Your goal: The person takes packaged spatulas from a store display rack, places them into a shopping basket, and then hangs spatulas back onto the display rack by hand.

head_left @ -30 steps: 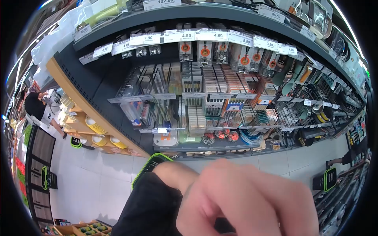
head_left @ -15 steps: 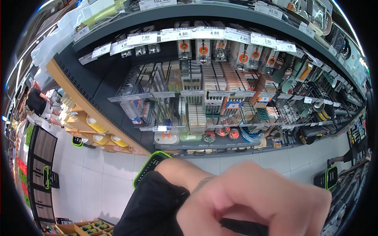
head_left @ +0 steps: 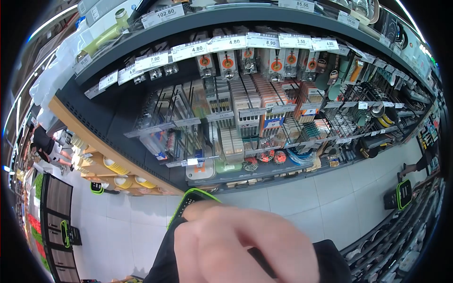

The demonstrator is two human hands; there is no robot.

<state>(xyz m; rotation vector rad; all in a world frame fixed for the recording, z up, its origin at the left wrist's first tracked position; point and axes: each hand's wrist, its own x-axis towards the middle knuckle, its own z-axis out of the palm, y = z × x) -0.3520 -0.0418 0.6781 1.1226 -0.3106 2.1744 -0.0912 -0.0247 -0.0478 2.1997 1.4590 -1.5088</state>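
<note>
Blurred and close to the camera, my left hand [head_left: 245, 240] fills the bottom centre, with its fingers curled in. A dark gap shows between the fingers, and anything they may hold is hidden. Just behind the hand, at its upper left, is a black basket with a bright green rim [head_left: 194, 192]. Dark clothing [head_left: 332, 259] shows to the hand's right. Beyond it stands a shelf unit [head_left: 108, 111] with packaged utensils [head_left: 247, 113] on hooks under price tags [head_left: 231, 42]. My right hand is not in view.
Yellow bowls [head_left: 113, 166] sit on wooden shelves at the left. A person in black [head_left: 43, 141] is at the far left. Another green-rimmed basket [head_left: 403, 194] stands at the right beside a person's leg [head_left: 409, 168]. Dark racks [head_left: 382, 250] line the lower right.
The view has shifted and tilted, so the shelf tags sit further left. My left hand has moved left in the frame, and its wrist is now hidden.
</note>
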